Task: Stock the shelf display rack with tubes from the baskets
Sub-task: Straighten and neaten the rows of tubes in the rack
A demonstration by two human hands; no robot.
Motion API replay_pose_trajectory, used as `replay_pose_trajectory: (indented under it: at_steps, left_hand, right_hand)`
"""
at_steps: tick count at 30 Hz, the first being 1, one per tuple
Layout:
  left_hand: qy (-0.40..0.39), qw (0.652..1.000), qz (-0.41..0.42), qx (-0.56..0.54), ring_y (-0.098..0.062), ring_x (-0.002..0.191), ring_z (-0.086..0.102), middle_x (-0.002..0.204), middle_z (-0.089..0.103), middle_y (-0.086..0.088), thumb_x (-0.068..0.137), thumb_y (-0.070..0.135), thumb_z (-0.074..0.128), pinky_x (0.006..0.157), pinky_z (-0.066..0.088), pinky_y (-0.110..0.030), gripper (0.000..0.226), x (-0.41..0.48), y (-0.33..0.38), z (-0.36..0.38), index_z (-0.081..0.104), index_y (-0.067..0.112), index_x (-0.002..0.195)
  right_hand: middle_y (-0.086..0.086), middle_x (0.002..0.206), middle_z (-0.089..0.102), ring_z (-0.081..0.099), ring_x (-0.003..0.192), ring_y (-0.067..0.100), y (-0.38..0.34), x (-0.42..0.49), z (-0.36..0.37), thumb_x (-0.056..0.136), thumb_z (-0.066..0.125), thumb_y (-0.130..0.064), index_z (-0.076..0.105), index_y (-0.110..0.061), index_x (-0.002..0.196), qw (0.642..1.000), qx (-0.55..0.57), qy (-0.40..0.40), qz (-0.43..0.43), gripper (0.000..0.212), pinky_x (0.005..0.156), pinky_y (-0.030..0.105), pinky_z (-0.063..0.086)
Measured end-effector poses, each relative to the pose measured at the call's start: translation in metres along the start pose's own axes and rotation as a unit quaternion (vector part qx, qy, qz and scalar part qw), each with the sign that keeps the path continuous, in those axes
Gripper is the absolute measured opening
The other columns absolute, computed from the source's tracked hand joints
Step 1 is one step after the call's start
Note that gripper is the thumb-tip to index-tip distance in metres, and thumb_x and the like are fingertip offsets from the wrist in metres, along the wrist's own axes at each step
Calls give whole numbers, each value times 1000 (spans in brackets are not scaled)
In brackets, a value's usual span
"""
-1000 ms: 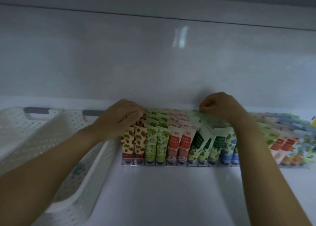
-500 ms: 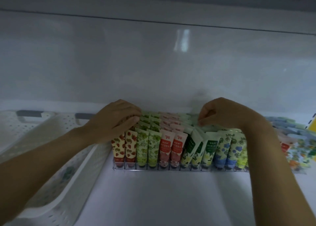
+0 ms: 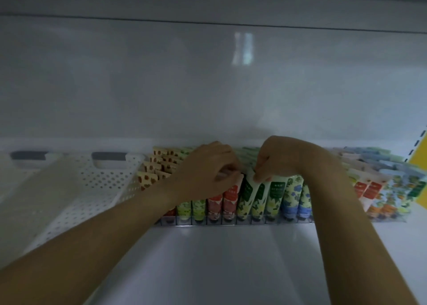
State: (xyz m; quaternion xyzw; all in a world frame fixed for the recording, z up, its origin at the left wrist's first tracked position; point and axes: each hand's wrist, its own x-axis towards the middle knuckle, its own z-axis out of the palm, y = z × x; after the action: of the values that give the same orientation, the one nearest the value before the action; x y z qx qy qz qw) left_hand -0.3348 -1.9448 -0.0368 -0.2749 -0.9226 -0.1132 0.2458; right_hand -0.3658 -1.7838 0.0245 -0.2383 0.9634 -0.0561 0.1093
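White perforated baskets point(image 3: 97, 189) sit left on shelf point(image 3: 219, 263), just beside clear rack point(image 3: 231, 221). Rack lanes packed with upright printed tubes point(image 3: 293, 196): yellow-red, green, red, dark green, blue. Your forearms hide some lanes. Your right hand point(image 3: 284, 159) pinches top of tilted dark-green tube point(image 3: 250, 200). Your left hand point(image 3: 208, 168) curled over red tube tops; grip unclear.

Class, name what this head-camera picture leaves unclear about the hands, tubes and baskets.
Head view:
1. Left hand: fingertips curled under, hidden by its own back; grip unclear.
2. Rack middle rows: covered by the right hand.
3. Print on the green tube: too small, blurred.
4. Far-left basket: cut off by the frame edge.
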Motion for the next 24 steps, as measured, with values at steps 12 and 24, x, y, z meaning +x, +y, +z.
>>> replay_pose_trajectory:
  at_steps: [12,24]
  left_hand:
    - [46,999,16,7,-19,75,58,83,66,0,84,28,49,68,46,-36,23,-5,-8,12,67,13,82]
    - [64,994,83,-19,-13,87,55,93,68,2,84,21,52,76,41,-28,20,-3,-10,11,66,14,95]
  right_hand:
    - [8,84,72,62,74,17,6,12,8,79,64,-10,70,3,93,998,52,38,-12,20,71,27,48]
    - [11,100,67,56,76,17,26,-4,-3,80,68,-21,72,-6,94,996,75,42,-23,21,66,26,43]
